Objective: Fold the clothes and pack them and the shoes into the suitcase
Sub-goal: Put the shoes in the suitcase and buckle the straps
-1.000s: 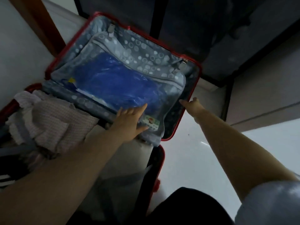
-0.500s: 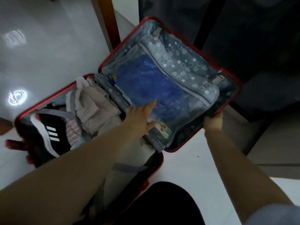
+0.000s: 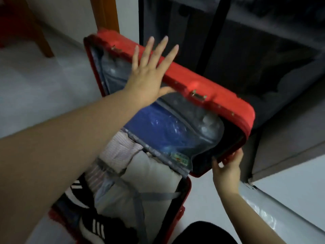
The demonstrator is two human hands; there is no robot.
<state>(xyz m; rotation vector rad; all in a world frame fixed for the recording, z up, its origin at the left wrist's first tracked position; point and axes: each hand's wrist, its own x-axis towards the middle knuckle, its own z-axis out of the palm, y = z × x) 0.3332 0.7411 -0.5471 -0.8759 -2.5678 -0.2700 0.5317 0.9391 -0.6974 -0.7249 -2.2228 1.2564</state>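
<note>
**Red suitcase with lid half raised, both hands on the lid**

The red suitcase point(image 3: 202, 88) lies open on the pale floor point(image 3: 35, 88), its lid tilted up at an angle over the base. The left hand point(image 3: 149, 74) rests flat against the lid's outer shell, fingers spread and extended, thumb hooked under the rim. The right hand point(image 3: 226, 166) pinches the lid's lower corner, fingers curled around the red edge. Inside the lid, a blue plastic-wrapped bundle point(image 3: 158, 127) sits behind a clear zip panel. In the base, folded clothes point(image 3: 123, 152) in pale pink and grey lie under grey crossed straps point(image 3: 139, 196). Black shoes with white stripes point(image 3: 95, 228) are packed at the near left end; blur makes it unclear whether one shoe or two is visible. A dark wardrobe point(image 3: 246, 41) stands behind the suitcase.
</note>
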